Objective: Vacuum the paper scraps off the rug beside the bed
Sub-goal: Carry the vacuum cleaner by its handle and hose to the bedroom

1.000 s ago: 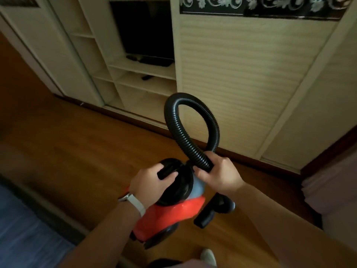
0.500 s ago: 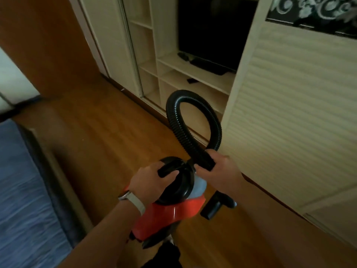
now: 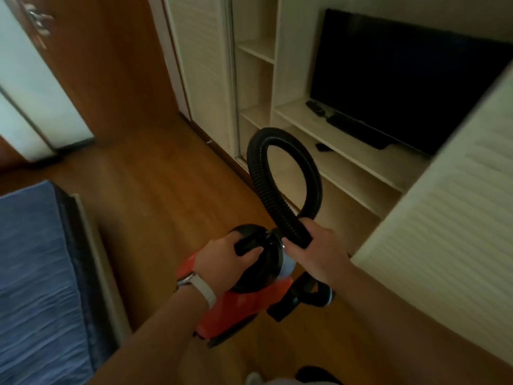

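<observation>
I carry a small red and black vacuum cleaner (image 3: 238, 304) above the wooden floor (image 3: 155, 190). My left hand (image 3: 222, 259) grips the black handle on top of its body. My right hand (image 3: 313, 251) grips the ribbed black hose (image 3: 280, 173), which loops up in a ring in front of me. A black nozzle piece (image 3: 299, 298) hangs below my right wrist. The bed (image 3: 33, 273) with a blue cover lies at the left. No rug or paper scraps are in sight.
A cream wardrobe wall with open shelves (image 3: 255, 79) and a dark television (image 3: 402, 79) stands ahead and to the right. A brown door (image 3: 105, 59) stands open at the upper left. The bed's pale frame edge (image 3: 97, 259) borders the floor strip.
The view has swung to the left: the bed, the door and the television now show more fully. Both hands keep the same hold on the vacuum and hose.
</observation>
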The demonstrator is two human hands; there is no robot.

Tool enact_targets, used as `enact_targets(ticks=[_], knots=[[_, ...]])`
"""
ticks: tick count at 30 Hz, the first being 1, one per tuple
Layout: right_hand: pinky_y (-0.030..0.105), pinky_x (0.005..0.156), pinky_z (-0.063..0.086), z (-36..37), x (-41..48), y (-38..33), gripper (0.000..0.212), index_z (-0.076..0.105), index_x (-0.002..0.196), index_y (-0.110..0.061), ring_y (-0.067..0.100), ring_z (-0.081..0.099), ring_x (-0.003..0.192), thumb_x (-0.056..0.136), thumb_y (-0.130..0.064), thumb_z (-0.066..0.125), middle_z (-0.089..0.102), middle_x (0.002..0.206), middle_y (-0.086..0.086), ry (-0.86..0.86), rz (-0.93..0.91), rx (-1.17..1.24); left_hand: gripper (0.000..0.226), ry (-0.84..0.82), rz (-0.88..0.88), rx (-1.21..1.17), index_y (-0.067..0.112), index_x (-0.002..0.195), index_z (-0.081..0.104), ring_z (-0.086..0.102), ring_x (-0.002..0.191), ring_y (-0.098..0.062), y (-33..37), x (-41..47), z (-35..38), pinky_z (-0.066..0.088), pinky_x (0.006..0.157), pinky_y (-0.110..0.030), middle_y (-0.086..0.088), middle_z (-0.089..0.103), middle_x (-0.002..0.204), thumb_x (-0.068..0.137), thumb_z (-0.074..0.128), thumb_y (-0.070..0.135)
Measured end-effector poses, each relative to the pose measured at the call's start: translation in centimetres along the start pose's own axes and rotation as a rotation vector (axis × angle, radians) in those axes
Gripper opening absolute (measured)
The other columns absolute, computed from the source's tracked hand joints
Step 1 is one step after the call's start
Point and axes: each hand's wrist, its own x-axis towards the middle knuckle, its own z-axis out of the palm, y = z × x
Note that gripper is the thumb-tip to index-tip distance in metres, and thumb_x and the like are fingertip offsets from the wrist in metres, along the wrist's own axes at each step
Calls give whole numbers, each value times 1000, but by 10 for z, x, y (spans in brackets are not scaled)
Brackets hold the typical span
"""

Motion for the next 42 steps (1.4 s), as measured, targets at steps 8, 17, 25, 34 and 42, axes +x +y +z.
enact_targets(ticks=[8, 17, 25, 34, 42], knots=[[26, 62, 52, 37, 140, -14, 12, 61, 92, -33, 0, 62, 73, 87, -38, 71, 64, 76, -11, -139, -50, 7, 57, 105, -130, 30, 33, 129, 60, 67, 70, -10, -47, 98, -34, 60, 59, -35, 7, 71, 87, 84, 56, 67], [38, 67, 58, 73, 332, -12, 15, 61, 90, -39, 4, 63, 70, 82, -50, 67, 65, 73, -9, -308, -164, 41, 54, 169, -319, -14, 34, 132, 55, 68, 80, -13, -80, 235, -67, 61, 66, -35, 5, 71, 97, 86, 59, 62], [18, 58, 49, 94, 463, -56, 21, 54, 83, -46, -2, 61, 69, 85, -36, 72, 62, 73, -12, -398, -315, 63, 52, 302, -403, -77, 35, 132, 57, 68, 78, -11, -102, 322, -115, 60, 68, -37, 5, 71, 92, 86, 58, 60], [7, 54, 43, 160, 581, -103, 16, 60, 94, -35, -4, 59, 70, 87, -28, 73, 63, 76, -9, -513, -369, 50, 48, 388, -478, -85, 31, 122, 65, 68, 75, -10, -171, 411, -160, 60, 66, -35, 5, 72, 89, 84, 62, 61], [28, 64, 54, 254, 699, -167, 21, 53, 85, -55, 1, 61, 70, 84, -43, 71, 62, 75, -14, -530, -357, -59, 48, 388, -510, -186, 31, 119, 64, 69, 79, -14, -289, 509, -225, 59, 68, -39, 4, 73, 91, 83, 62, 63]])
